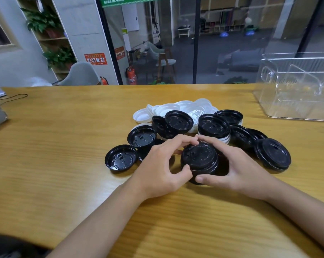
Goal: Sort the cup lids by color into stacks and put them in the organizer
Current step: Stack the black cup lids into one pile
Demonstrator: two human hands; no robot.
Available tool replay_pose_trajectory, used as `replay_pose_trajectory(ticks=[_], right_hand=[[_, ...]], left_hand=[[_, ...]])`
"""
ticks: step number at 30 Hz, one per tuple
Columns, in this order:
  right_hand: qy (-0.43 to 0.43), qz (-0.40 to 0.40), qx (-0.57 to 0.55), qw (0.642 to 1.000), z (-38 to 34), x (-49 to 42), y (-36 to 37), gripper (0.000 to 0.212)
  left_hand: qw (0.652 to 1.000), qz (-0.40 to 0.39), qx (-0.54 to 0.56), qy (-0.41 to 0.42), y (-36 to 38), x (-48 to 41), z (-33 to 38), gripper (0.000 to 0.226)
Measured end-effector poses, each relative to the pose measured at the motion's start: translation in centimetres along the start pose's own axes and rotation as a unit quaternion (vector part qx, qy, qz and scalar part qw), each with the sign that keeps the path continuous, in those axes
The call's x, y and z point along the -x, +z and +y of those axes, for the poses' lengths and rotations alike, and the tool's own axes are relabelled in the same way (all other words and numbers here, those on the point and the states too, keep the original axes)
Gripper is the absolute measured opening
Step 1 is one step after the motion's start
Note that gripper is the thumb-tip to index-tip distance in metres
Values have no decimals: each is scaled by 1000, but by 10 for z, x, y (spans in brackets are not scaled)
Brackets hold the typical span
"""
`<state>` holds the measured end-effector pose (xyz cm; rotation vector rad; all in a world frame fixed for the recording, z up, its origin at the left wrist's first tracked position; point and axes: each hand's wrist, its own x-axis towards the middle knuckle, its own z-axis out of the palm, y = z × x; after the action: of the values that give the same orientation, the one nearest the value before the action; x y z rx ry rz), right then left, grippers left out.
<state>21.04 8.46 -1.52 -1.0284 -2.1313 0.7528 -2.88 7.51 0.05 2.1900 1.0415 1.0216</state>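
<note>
Head view, A asks: what are the hands actually on right now?

B: Both on the same thing, a short black stack (200, 161) of lids. It's dome side up on the table (64, 146), about the middle, at the near edge of the pile. The left hand (163, 164) curls round its left side, thumb on the near rim and fingertips on the far top edge. The right hand (232, 170) wraps the right side the same way, thumb low on the near side. The two sets of fingertips almost meet over the top.

A: And the rest of the lids?

B: Loose black lids (179, 122) are heaped just behind the hands, some leaning on each other. At the left end a left lid (121, 158) lies hollow side up. At the right end a domed lid (272, 153) sits dome up. The white lids (176, 108) are bunched at the far side of the heap, partly under the black ones.

A: Organizer?

B: The organizer (295, 86) is clear plastic, far right on the table, well apart from the pile, and you can see its dividers through the wall. Can't tell how many lids are in the stack — the hands cover its sides.
</note>
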Motion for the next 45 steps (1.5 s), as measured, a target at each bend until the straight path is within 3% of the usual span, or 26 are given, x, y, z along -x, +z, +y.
replay_pose_trajectory(ticks=[6, 11, 26, 31, 35, 40, 45], right_hand=[[-5, -2, -8, 1000, 1, -1, -1, 93], [-19, -5, -17, 1000, 1, -2, -2, 83], [-6, 26, -6, 1000, 2, 3, 4, 82], [8, 40, 26, 999, 2, 9, 8, 85], [13, 45, 38, 998, 1, 9, 9, 89], [17, 57, 50, 997, -2, 10, 9, 95], [20, 58, 49, 997, -4, 10, 10, 88]], left_hand=[[999, 22, 26, 7, 4, -3, 0, 44], [998, 42, 44, -16, 6, -6, 2, 49], [998, 24, 49, -43, 6, -2, 0, 56], [999, 30, 6, -26, 8, 6, -1, 54], [998, 62, -10, -1, 6, 4, -3, 39], [976, 149, -146, 54, -3, 1, -14, 28], [953, 203, -226, -8, -23, 6, -27, 31]])
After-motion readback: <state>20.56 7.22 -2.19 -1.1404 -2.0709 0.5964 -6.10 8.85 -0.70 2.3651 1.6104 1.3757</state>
